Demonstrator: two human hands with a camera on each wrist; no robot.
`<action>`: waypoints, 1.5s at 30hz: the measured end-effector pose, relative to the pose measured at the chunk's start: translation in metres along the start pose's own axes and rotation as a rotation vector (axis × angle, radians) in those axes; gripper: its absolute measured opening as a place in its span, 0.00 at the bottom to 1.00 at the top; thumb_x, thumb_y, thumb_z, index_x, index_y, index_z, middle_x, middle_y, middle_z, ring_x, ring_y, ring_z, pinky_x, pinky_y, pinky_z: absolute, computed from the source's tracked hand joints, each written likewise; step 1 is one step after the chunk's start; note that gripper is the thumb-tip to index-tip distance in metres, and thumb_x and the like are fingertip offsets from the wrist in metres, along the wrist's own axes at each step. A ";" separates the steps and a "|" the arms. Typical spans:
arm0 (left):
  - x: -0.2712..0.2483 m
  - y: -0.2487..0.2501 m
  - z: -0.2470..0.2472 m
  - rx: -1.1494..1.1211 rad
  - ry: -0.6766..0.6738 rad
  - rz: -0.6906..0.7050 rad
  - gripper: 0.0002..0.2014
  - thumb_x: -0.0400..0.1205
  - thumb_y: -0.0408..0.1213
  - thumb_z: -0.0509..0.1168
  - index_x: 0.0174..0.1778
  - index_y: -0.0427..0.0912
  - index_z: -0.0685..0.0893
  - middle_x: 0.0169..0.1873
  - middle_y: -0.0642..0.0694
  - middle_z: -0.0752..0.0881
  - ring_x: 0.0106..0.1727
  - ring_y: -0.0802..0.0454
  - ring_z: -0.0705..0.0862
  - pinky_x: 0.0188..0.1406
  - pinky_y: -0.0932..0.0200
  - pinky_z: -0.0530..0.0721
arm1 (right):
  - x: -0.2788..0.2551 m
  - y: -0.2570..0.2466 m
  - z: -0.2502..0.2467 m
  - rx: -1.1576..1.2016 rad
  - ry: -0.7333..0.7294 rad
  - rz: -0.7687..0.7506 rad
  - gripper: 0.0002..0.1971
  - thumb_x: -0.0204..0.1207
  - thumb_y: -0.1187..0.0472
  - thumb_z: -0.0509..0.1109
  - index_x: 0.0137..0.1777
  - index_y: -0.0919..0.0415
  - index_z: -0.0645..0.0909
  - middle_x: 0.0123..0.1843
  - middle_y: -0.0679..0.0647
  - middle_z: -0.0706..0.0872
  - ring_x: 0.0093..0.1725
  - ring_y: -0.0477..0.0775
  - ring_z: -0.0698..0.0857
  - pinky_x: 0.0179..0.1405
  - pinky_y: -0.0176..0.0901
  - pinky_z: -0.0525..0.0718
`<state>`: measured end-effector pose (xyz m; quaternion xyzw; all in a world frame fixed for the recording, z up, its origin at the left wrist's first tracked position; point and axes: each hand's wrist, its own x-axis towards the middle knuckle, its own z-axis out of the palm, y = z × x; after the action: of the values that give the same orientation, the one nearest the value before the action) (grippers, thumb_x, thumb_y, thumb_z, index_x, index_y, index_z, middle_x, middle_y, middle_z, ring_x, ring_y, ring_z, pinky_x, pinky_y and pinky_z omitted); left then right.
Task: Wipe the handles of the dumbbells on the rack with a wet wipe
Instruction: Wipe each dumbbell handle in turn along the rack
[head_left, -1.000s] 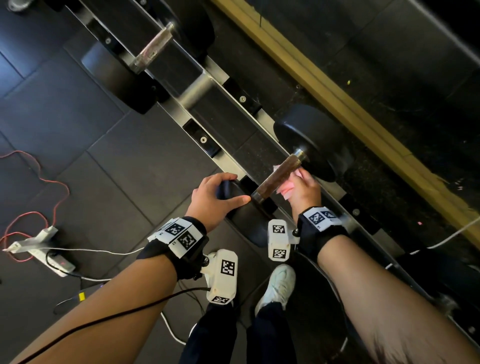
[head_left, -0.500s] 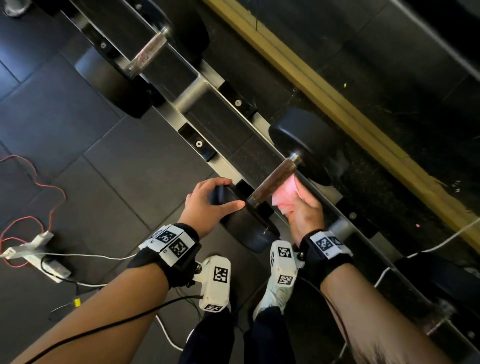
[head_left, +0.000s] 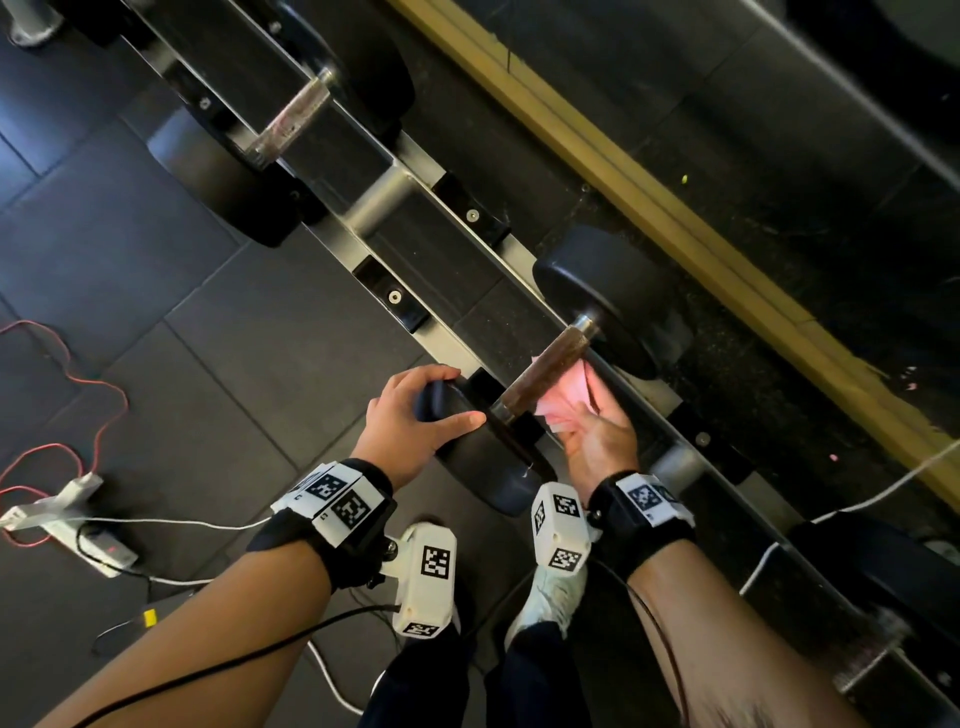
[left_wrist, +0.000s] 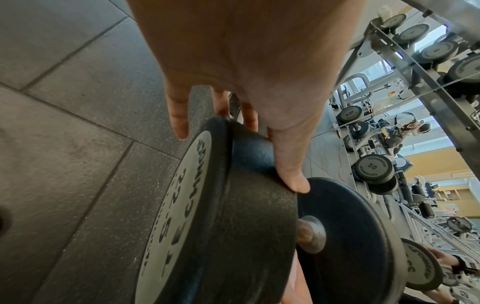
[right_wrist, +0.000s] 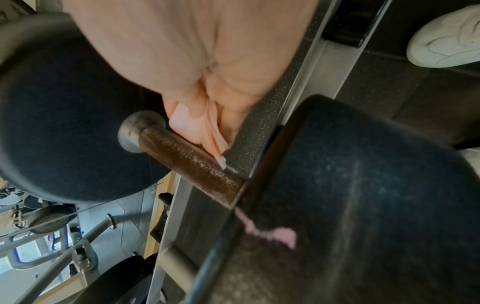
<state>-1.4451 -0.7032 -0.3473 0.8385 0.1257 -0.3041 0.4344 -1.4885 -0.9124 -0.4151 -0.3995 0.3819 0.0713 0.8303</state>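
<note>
A black dumbbell lies across the rack (head_left: 384, 200), and its rusty brown handle (head_left: 550, 366) (right_wrist: 192, 162) is bare on top. My right hand (head_left: 597, 431) (right_wrist: 207, 61) holds a pink wet wipe (head_left: 563, 397) (right_wrist: 192, 127) against the right side of that handle. My left hand (head_left: 410, 421) (left_wrist: 246, 72) grips the rim of the near weight head (head_left: 488, 467) (left_wrist: 233, 216), fingers curled over its edge and thumb along its side. A second dumbbell, with a paler handle (head_left: 291, 119), lies farther left on the rack.
A wooden strip (head_left: 675, 223) runs behind the rack along a mirror. A power strip (head_left: 67, 514) with red and white cables lies on the dark floor tiles at left. My white shoe (head_left: 550, 597) stands close under the rack. Another dumbbell (head_left: 883, 587) sits at right.
My right hand with the wipe has slid back along the handle toward the near head, and more pink wipe shows. My left hand keeps its hold on the near weight head.
</note>
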 end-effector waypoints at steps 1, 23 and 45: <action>0.000 0.000 0.000 -0.001 -0.004 0.002 0.26 0.69 0.55 0.79 0.63 0.66 0.80 0.68 0.53 0.75 0.73 0.40 0.72 0.74 0.37 0.74 | 0.001 -0.002 0.001 -0.009 -0.008 0.004 0.26 0.83 0.76 0.56 0.78 0.58 0.74 0.71 0.64 0.83 0.69 0.62 0.84 0.69 0.58 0.82; 0.001 0.002 -0.001 -0.005 -0.006 -0.001 0.24 0.70 0.53 0.79 0.60 0.69 0.79 0.68 0.53 0.74 0.74 0.40 0.71 0.75 0.38 0.73 | 0.001 0.002 0.023 -0.054 0.131 0.247 0.38 0.76 0.79 0.61 0.81 0.45 0.66 0.67 0.54 0.86 0.58 0.55 0.90 0.46 0.50 0.89; 0.000 -0.001 0.001 -0.001 -0.013 -0.019 0.24 0.72 0.51 0.78 0.61 0.68 0.78 0.68 0.55 0.72 0.76 0.41 0.67 0.78 0.38 0.68 | -0.024 -0.012 0.011 -0.485 0.112 0.263 0.33 0.79 0.76 0.61 0.80 0.46 0.66 0.56 0.58 0.87 0.50 0.56 0.92 0.50 0.53 0.90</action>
<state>-1.4459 -0.7037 -0.3486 0.8350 0.1309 -0.3135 0.4328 -1.4932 -0.9079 -0.3869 -0.5367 0.4475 0.2457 0.6718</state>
